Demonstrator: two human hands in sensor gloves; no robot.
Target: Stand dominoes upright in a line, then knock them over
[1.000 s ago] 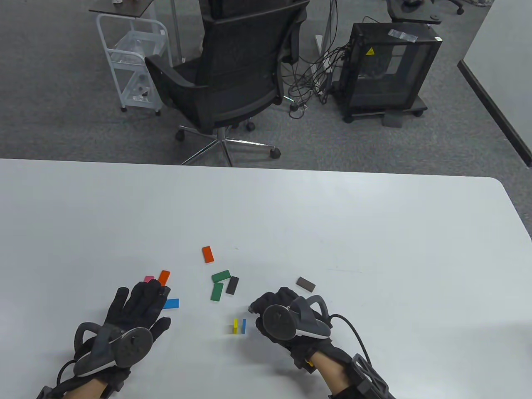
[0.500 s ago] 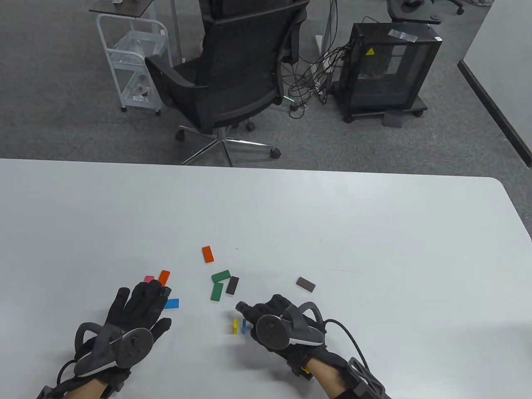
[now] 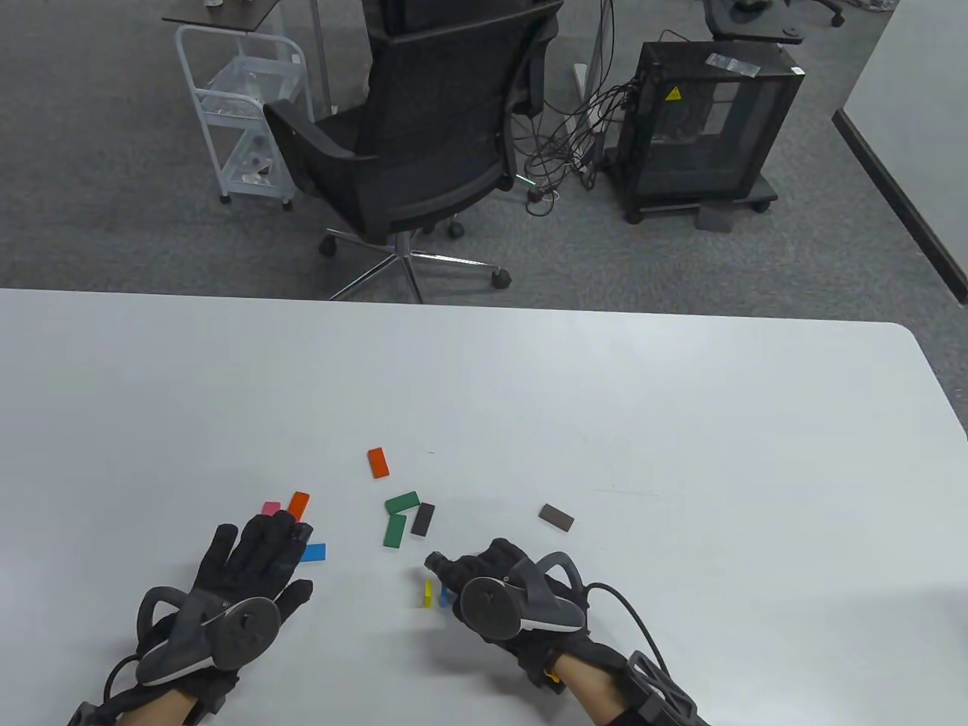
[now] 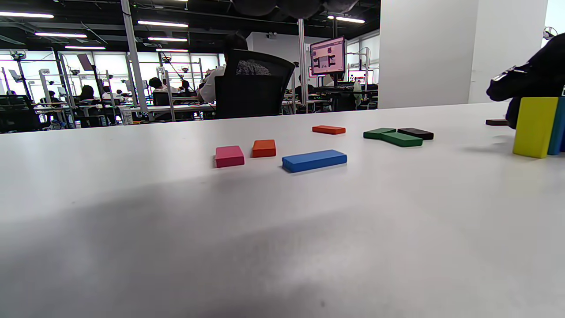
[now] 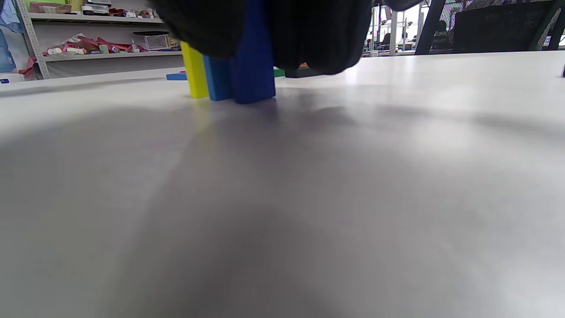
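A yellow domino [image 3: 428, 594] and a blue domino [image 3: 442, 597] stand upright side by side near the table's front. My right hand [image 3: 452, 575] curls over them from the right. In the right wrist view its fingers [image 5: 318, 35] grip a darker blue domino [image 5: 254, 66] that stands on the table against the blue one [image 5: 216, 77], with the yellow one [image 5: 194, 70] beyond. My left hand [image 3: 257, 556] lies flat with straight fingers and holds nothing. Pink [image 3: 271, 508], orange [image 3: 299, 504] and blue [image 3: 311, 553] dominoes lie flat at its fingertips.
More flat dominoes lie mid-table: an orange one [image 3: 378, 463], two green ones [image 3: 401, 502] [image 3: 394, 531], a black one [image 3: 423, 519] and a brown one [image 3: 556, 517]. An office chair [image 3: 423, 128], a black cabinet [image 3: 711, 128] and a white cart [image 3: 242, 113] stand beyond the table's far edge [image 3: 454, 302].
My right hand has moved left, up against the standing yellow and blue dominoes, and now partly covers the blue one. My left hand has not moved.
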